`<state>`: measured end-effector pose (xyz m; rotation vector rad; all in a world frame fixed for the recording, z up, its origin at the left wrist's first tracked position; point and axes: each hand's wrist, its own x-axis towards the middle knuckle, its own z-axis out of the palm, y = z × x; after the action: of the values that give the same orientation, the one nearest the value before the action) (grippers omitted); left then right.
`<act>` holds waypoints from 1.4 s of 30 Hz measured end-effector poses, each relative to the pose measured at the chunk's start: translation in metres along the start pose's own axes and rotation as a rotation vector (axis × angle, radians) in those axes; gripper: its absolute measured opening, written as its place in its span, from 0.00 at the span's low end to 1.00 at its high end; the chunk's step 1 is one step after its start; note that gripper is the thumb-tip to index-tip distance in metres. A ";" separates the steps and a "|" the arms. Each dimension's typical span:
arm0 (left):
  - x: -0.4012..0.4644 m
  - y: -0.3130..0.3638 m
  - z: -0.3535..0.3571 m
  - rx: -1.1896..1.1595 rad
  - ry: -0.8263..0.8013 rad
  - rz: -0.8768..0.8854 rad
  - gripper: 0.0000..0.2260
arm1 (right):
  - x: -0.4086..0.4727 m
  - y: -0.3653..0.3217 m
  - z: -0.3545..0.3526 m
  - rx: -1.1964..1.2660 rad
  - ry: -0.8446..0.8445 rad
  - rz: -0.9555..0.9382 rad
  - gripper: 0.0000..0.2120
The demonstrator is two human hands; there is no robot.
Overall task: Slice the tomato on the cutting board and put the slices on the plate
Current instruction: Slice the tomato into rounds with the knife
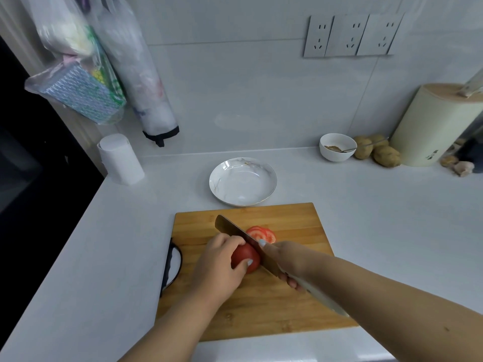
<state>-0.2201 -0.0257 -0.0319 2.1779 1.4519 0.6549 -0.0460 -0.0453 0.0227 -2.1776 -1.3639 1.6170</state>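
Tomato (245, 257) sits on your wooden cutting board (287, 304), a little toward its middle, and your left hand (217, 267) curls over it from the left, fingers on top and the thumb pressed to its near side, so that hand is closed around the fruit. Your right hand (285, 259) is wrapped around the pale handle of the knife (235, 232), with the forefinger laid along the back of the blade. The blade runs from near right to far left and stands against the right face of the tomato, its tip reaching past your left fingers. Just beyond the blade, on the far right side of it, cut slices (261, 234) lie flat on the board, overlapping one another. How many there are you cannot tell.

The board rests on the white desk (104, 244), with a black handle on its left edge. The plate (243, 181), white with a thin gold rim, stands on the desk right behind the board's far edge and holds nothing. Farther right along the wall are a small white bowl (337, 147) with a spoon in it, several potatoes (379, 151) and a cream knife block (439, 124).
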 end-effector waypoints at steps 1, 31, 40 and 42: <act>-0.001 0.002 0.000 0.027 0.005 0.017 0.17 | 0.000 -0.001 0.000 -0.006 -0.005 0.017 0.35; 0.006 0.000 -0.001 -0.032 0.015 -0.012 0.08 | -0.050 0.006 -0.032 -0.070 0.092 -0.045 0.33; 0.006 0.000 0.000 -0.035 0.015 -0.009 0.09 | -0.039 -0.001 -0.028 -0.077 0.089 -0.042 0.34; 0.006 -0.001 0.000 -0.049 0.026 0.002 0.09 | -0.035 -0.009 -0.025 -0.072 0.092 -0.059 0.33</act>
<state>-0.2193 -0.0199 -0.0315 2.1414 1.4323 0.7138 -0.0318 -0.0547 0.0633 -2.1985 -1.4665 1.4502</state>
